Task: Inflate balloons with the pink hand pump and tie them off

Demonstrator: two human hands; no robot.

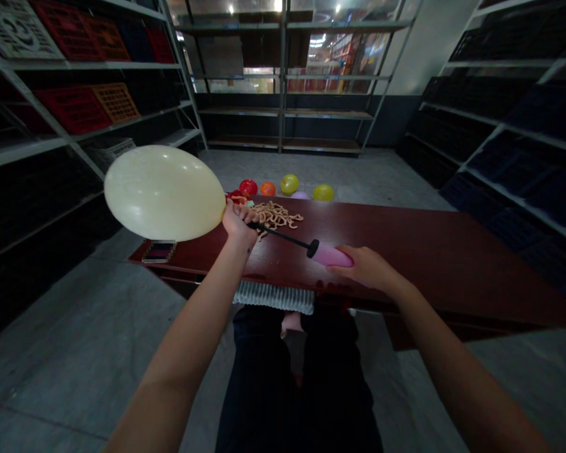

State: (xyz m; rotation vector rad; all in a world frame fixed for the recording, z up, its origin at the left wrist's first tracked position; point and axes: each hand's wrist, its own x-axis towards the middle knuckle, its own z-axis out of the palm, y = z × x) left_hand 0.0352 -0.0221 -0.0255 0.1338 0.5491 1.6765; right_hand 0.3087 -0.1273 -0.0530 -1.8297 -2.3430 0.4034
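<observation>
A large pale-yellow balloon (165,192), well inflated, fills the space left of my left hand (239,221). The fingers of that hand are closed around the balloon's neck and the black end of a hand balloon pump (329,253). Its thin black rod runs out to the right into a pink barrel. My right hand (365,267) is wrapped round the barrel's far end. Just beyond my left hand lies a heap of tan uninflated balloons (276,216) on the dark red table (396,251). Small red pieces (238,196) lie beside the heap, partly hidden by my hand.
A phone (159,251) lies at the table's left corner. Several small inflated balloons, among them a red one (248,187) and a yellow one (289,184), show past the far edge. Shelves with crates (73,108) stand left; more racks stand behind and right.
</observation>
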